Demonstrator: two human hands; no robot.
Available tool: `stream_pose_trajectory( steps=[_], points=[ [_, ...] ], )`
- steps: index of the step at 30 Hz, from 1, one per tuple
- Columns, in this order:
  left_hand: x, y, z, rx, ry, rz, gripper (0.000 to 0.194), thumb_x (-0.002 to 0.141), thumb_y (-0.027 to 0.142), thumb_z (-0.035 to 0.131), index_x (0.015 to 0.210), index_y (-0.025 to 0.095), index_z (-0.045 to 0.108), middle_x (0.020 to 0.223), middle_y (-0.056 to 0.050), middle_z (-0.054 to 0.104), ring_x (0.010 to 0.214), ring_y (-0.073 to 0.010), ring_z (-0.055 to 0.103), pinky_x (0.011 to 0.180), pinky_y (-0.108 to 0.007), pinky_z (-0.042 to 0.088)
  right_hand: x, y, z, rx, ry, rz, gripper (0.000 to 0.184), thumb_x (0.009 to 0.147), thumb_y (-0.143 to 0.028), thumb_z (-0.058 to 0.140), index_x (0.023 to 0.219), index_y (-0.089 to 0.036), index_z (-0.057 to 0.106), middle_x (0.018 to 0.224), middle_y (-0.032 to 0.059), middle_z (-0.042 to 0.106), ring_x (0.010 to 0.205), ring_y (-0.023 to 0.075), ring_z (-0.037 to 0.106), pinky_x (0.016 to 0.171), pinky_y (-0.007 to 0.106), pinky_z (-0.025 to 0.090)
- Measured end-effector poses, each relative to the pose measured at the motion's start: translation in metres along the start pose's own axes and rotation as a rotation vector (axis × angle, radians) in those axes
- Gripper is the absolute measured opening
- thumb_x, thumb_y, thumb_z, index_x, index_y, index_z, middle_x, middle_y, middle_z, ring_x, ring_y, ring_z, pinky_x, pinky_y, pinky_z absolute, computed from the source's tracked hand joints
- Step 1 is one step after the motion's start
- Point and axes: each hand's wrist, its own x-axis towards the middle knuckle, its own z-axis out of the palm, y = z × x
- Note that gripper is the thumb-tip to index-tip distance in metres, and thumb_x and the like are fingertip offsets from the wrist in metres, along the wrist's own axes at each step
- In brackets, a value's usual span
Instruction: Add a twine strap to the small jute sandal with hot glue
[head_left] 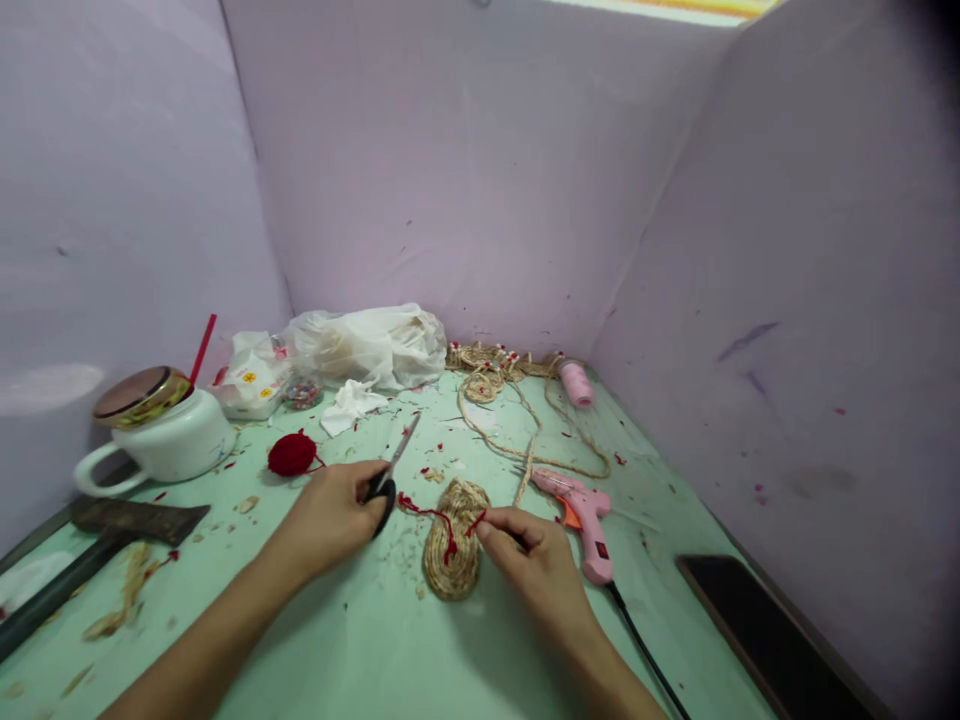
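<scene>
My left hand [339, 510] is closed on a pair of scissors [405, 445] with black handles, its blades pointing up and away over the table. Right of it lies a coiled straw-rope piece [451, 560], shaped like a figure eight. My right hand [536, 560] pinches the end of a red yarn strand [476, 523] at the piece's right edge. More red yarn trails across the coil and off its left side. A ball of red yarn [292, 454] rests beyond my left hand.
A pink glue gun [581, 515] with a black cord lies right of my right hand, near a dark phone-like slab [765, 630]. At left are a hammer [142, 520] and a white mug [176, 440]. Plastic bags [375, 345], rope [491, 440] and a pink spool [577, 384] lie behind.
</scene>
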Motion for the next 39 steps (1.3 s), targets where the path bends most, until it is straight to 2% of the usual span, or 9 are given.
stream_pose_trajectory(
  steps=[2, 4, 8, 10, 16, 22, 29, 35, 39],
  points=[
    [0.006, -0.006, -0.018, 0.223, 0.164, -0.023, 0.017, 0.063, 0.024, 0.05, 0.074, 0.02, 0.063, 0.061, 0.0, 0.059, 0.06, -0.0159, 0.053, 0.052, -0.021, 0.035, 0.002, 0.0, 0.0, 0.078, 0.002, 0.049, 0.021, 0.071, -0.031, 0.056, 0.068, -0.014, 0.067, 0.062, 0.002, 0.061, 0.061, 0.0149, 0.052, 0.058, 0.024, 0.039],
    [0.009, -0.011, -0.031, 0.334, 0.189, -0.032, 0.02, 0.064, 0.025, 0.049, 0.076, 0.02, 0.064, 0.057, 0.001, 0.057, 0.057, -0.0154, 0.052, 0.051, -0.021, 0.033, 0.003, 0.0, 0.0, 0.142, 0.012, 0.095, 0.023, 0.067, -0.035, 0.059, 0.07, -0.014, 0.068, 0.062, 0.0015, 0.061, 0.059, 0.0143, 0.05, 0.057, 0.024, 0.039],
    [0.013, -0.019, -0.027, 0.11, -0.172, -0.073, 0.037, 0.065, 0.025, 0.048, 0.097, 0.013, 0.062, 0.052, 0.003, 0.054, 0.048, -0.0131, 0.05, 0.046, -0.021, 0.033, 0.004, 0.001, 0.0, 0.17, 0.036, 0.164, 0.026, 0.062, -0.039, 0.063, 0.069, -0.014, 0.068, 0.055, -0.0012, 0.056, 0.05, 0.0107, 0.042, 0.05, 0.023, 0.033],
    [0.016, -0.023, -0.017, 0.132, -0.241, -0.064, 0.038, 0.065, 0.025, 0.05, 0.099, 0.014, 0.064, 0.052, 0.003, 0.056, 0.049, -0.0138, 0.053, 0.047, -0.021, 0.036, 0.004, 0.003, 0.001, 0.159, 0.035, 0.171, 0.027, 0.063, -0.039, 0.063, 0.069, -0.014, 0.068, 0.054, -0.0017, 0.055, 0.049, 0.0099, 0.039, 0.048, 0.023, 0.03],
    [0.034, -0.041, -0.01, 0.474, 0.165, -0.117, 0.047, 0.072, 0.023, 0.049, 0.119, 0.02, 0.052, 0.098, -0.01, 0.066, 0.092, -0.0278, 0.059, 0.071, -0.033, 0.043, 0.003, 0.009, 0.003, 0.154, 0.026, 0.165, 0.027, 0.064, -0.039, 0.062, 0.072, -0.014, 0.069, 0.055, -0.0017, 0.055, 0.049, 0.0102, 0.039, 0.047, 0.023, 0.028],
    [0.052, -0.067, -0.021, 0.594, 0.327, -0.112, 0.064, 0.075, 0.02, 0.048, 0.135, 0.008, 0.027, 0.14, -0.017, 0.032, 0.129, -0.0254, 0.029, 0.099, -0.032, 0.031, 0.003, 0.008, 0.003, 0.158, 0.033, 0.175, 0.028, 0.064, -0.04, 0.063, 0.073, -0.014, 0.069, 0.055, -0.0012, 0.056, 0.049, 0.0106, 0.04, 0.046, 0.023, 0.029],
    [0.042, -0.052, -0.017, 0.695, 0.402, 0.006, 0.032, 0.079, 0.017, 0.042, 0.105, 0.009, 0.059, 0.11, -0.02, 0.055, 0.111, -0.0349, 0.042, 0.088, -0.049, 0.034, 0.004, 0.005, 0.003, 0.167, 0.057, 0.156, 0.027, 0.061, -0.04, 0.065, 0.069, -0.014, 0.07, 0.052, -0.001, 0.056, 0.047, 0.0112, 0.041, 0.045, 0.024, 0.029],
    [0.032, -0.023, 0.012, 0.662, 0.118, 0.321, 0.014, 0.074, 0.024, 0.055, 0.078, 0.023, 0.068, 0.083, -0.003, 0.064, 0.086, -0.0186, 0.054, 0.077, -0.028, 0.041, 0.004, 0.006, 0.005, 0.177, 0.055, 0.153, 0.025, 0.062, -0.039, 0.065, 0.067, -0.015, 0.069, 0.053, -0.0007, 0.056, 0.047, 0.0112, 0.041, 0.045, 0.024, 0.029],
    [0.037, -0.029, -0.004, 0.677, 0.284, 0.176, 0.022, 0.079, 0.022, 0.043, 0.076, 0.016, 0.065, 0.082, -0.01, 0.063, 0.083, -0.0231, 0.055, 0.072, -0.033, 0.042, 0.002, 0.008, 0.005, 0.177, 0.043, 0.136, 0.023, 0.065, -0.037, 0.064, 0.07, -0.015, 0.07, 0.056, -0.0001, 0.058, 0.049, 0.0111, 0.042, 0.046, 0.023, 0.031]
  ],
)
